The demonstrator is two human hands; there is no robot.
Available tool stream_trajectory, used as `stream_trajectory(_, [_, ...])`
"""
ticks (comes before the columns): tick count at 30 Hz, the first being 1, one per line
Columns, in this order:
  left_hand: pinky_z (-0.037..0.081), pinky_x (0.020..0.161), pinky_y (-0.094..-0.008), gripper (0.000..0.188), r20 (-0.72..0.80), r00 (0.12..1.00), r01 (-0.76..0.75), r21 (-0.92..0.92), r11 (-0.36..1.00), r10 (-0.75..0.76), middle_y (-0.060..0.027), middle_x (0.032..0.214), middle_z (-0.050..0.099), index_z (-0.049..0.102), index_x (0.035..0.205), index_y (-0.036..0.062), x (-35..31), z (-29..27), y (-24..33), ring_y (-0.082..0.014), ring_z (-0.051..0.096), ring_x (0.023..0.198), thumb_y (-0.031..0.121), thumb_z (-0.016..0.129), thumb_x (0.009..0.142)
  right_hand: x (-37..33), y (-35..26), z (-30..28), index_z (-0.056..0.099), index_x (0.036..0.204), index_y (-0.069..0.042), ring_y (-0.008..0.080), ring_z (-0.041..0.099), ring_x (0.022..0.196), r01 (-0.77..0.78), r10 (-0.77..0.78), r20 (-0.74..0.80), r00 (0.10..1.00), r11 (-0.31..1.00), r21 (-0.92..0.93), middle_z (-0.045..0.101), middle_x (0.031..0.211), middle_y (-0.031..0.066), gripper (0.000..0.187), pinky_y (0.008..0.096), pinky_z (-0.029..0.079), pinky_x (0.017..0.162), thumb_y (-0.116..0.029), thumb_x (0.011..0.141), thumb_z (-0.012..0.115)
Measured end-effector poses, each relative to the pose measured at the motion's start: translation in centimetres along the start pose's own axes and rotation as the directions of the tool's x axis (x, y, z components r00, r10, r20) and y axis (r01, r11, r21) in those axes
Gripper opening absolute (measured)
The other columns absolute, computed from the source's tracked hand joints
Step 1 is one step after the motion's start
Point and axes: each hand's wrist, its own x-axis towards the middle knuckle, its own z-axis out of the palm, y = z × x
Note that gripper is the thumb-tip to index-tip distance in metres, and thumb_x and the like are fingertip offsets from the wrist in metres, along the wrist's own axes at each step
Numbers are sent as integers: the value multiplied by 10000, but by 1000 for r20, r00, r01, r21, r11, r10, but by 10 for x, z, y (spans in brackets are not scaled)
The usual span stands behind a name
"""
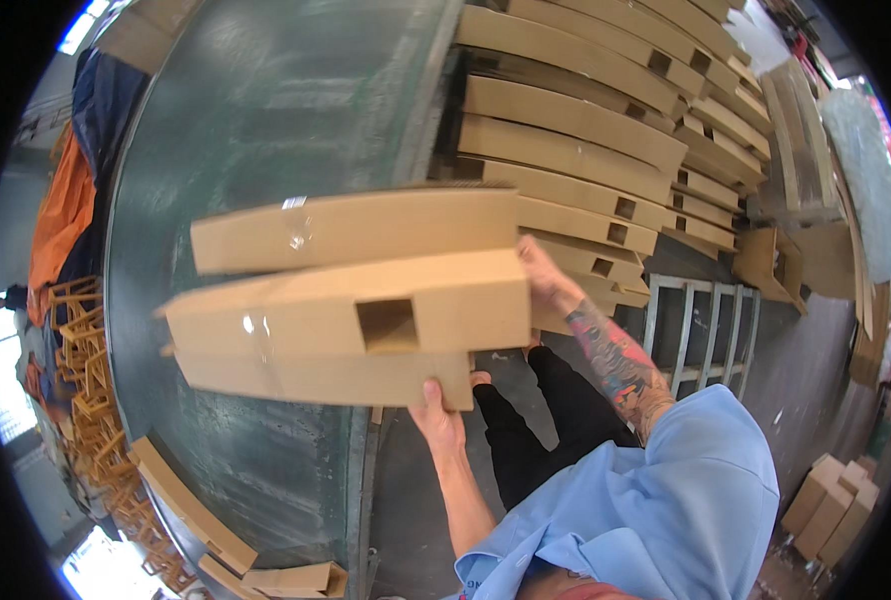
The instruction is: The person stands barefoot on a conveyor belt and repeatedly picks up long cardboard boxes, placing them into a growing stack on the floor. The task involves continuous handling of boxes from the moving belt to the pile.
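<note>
A long brown cardboard box point(316, 305) is held over the left-hand table, with a square cut-out in its side and shiny clear tape around its middle. My left hand point(441, 425) grips the lower panel near the right end, thumb on the front face and fingers hidden behind it. At the box's right end, my tattooed right hand point(544, 275) holds the edge, its fingers partly out of sight. Just above lies another long cardboard panel point(366, 228), also taped. Whether it belongs to the same box, I cannot tell.
The green-grey table point(256, 480) carries folded cardboard pieces point(196, 510) at its near left corner. Stacked long cardboard boxes point(576, 140) fill the far right. A metal rack point(701, 330) stands right of my legs; wooden frames point(91, 390) are piled left of the table.
</note>
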Motion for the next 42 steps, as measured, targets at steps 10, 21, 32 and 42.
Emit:
stream_trajectory(10, [610,647,-308,527,289,898,191,420,887,-330,-102,1199,607,468,1321,44,36,202,-224,-180,634,1034,290,723,931,-121,-21,-360,490,1404,-35,199,638,1057,80,82,-638,766,972,222,630,1234,87,488,314,547,870,-385,1069,433])
stream_trajectory(21, [501,960,-444,1088,284,766,359,555,750,-577,-251,1472,396,-48,1554,7,153,368,-394,-329,536,1246,354,738,887,-19,-49,-632,550,1345,-99,206,646,1044,335,45,-819,572,898,284,626,1257,84,363,379,495,944,-242,1012,564])
stream_trajectory(32, [80,1182,-642,1240,209,825,460,291,839,-525,-150,1641,16,77,1599,171,291,316,-372,-374,71,1510,649,802,715,-35,-6,-585,516,1382,-66,208,524,1268,261,39,-921,388,953,150,603,1337,80,563,461,433,999,-462,986,579])
stream_trajectory(42, [153,1164,-649,898,402,749,414,338,845,-527,-103,1558,310,409,1471,155,321,310,-372,-280,263,1445,511,832,763,-19,-16,-596,595,1239,12,178,594,1137,-127,11,-875,484,990,-57,646,1210,107,528,381,485,966,-328,881,781])
